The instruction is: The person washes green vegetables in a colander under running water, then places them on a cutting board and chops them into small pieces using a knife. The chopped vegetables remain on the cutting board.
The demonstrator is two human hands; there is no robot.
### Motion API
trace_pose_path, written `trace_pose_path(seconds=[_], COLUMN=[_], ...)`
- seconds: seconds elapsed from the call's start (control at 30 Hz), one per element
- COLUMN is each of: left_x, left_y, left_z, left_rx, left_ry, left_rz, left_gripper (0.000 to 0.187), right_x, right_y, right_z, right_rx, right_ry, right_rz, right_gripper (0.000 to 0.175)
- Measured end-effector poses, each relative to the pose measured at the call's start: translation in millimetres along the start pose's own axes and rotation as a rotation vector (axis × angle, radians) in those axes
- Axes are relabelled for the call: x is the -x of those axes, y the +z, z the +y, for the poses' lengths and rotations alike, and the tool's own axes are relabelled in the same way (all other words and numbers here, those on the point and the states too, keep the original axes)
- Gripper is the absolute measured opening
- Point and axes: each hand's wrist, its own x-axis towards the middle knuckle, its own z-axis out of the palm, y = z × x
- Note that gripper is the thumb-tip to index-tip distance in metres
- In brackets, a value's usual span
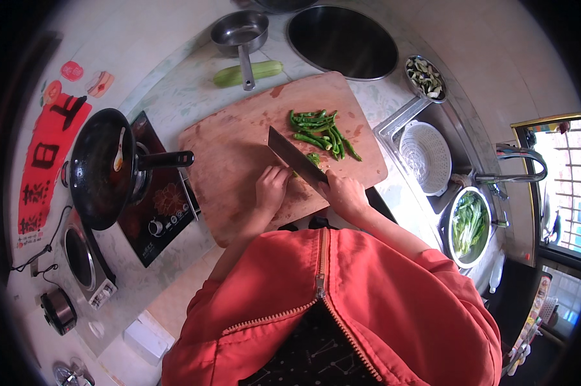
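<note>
My right hand [344,193] grips a cleaver [297,159], its blade pointing up and left across the wooden cutting board [232,144]. Just left of the blade, my left hand [273,188] rests on the board with bent fingers, holding a small piece of green pepper [295,173] by the fingertips. Cut green pepper bits [313,158] lie against the blade's far side. Beyond them is a loose pile of long green peppers [319,126] on the upper right of the board.
A black wok [102,169] with a spoon [119,150] sits on an induction cooker [160,202] at left. A saucepan [240,34] and a pale green squash [268,69] lie beyond the board. At right are a sink [457,130], a white colander [424,154] and a bowl of leafy greens [469,227].
</note>
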Motion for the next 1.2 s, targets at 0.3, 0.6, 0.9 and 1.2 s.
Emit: trace_pose_path(seconds=[0.3,0.6,0.9,1.2], left_x=[-0.1,-1.4,-1.1,0.9], left_y=[3.4,10.0,5.4,6.1], left_z=[-1.9,-6.2,-3.9,-5.7], left_rx=[0.018,0.038,0.03,0.013], left_ry=[0.03,0.06,0.055,0.048], left_rz=[0.03,0.054,0.035,0.029], left_gripper=[0.014,0.016,0.014,0.019], right_x=[3.8,0.9,-0.9,-3.6], right_y=[3.9,17.0,3.6,23.3], right_z=[-2.0,0.6,-3.5,-7.1], right_rx=[0.016,0.014,-0.009,-0.061], right_ry=[0.008,0.025,0.019,0.073], right_rz=[-0.006,-0.018,-0.014,0.002], right_gripper=[0.026,0.027,0.029,0.03])
